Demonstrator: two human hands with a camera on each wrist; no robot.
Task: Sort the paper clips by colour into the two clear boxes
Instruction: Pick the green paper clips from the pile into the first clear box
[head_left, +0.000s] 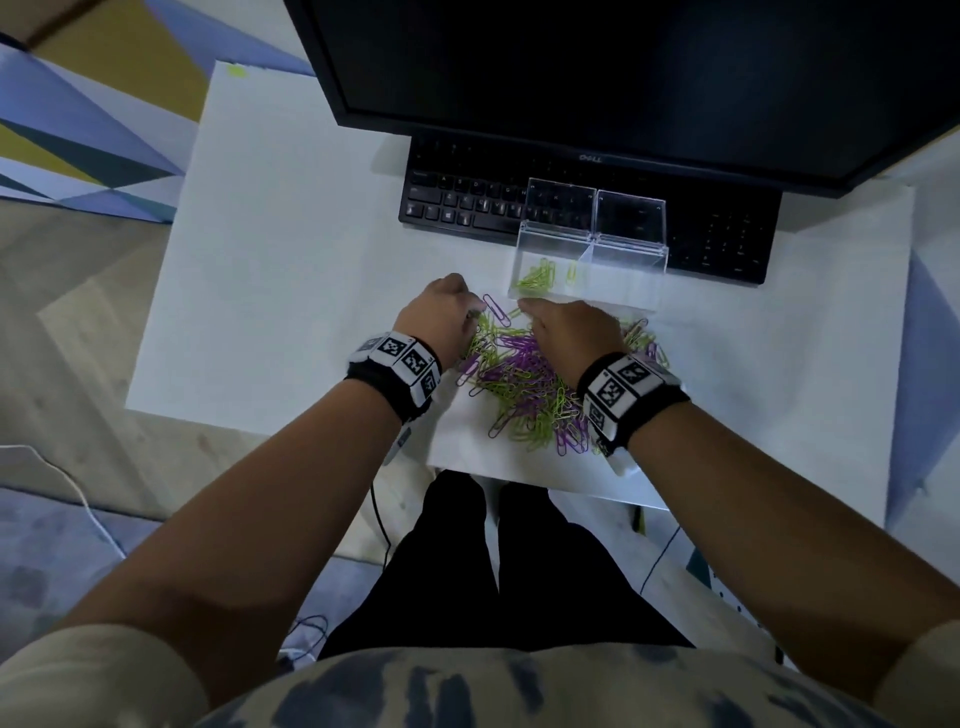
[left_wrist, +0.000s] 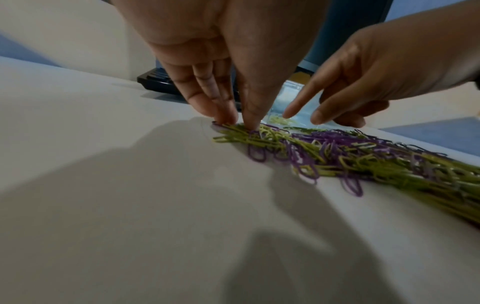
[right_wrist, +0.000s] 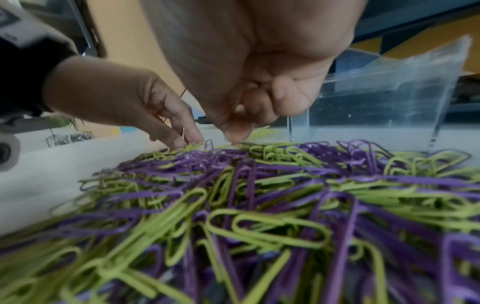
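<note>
A mixed pile of green and purple paper clips (head_left: 535, 384) lies on the white table (head_left: 285, 260), filling the right wrist view (right_wrist: 259, 205). Behind it stand two joined clear boxes. The left box (head_left: 519, 260) holds several green clips (head_left: 537, 275); the right box (head_left: 631, 260) looks empty. My left hand (head_left: 475, 312) is at the pile's far-left edge, thumb and fingertips (left_wrist: 226, 120) pinching green clips there. My right hand (head_left: 524, 306) hovers at the pile's far edge near the left box, index and thumb spread (left_wrist: 302, 118), other fingers curled, holding nothing.
A black keyboard (head_left: 467, 197) and a dark monitor (head_left: 623, 78) stand right behind the boxes, whose lids (head_left: 561, 208) stand up open. A single purple clip (head_left: 496, 309) lies between the hands. The table's front edge is just below the pile.
</note>
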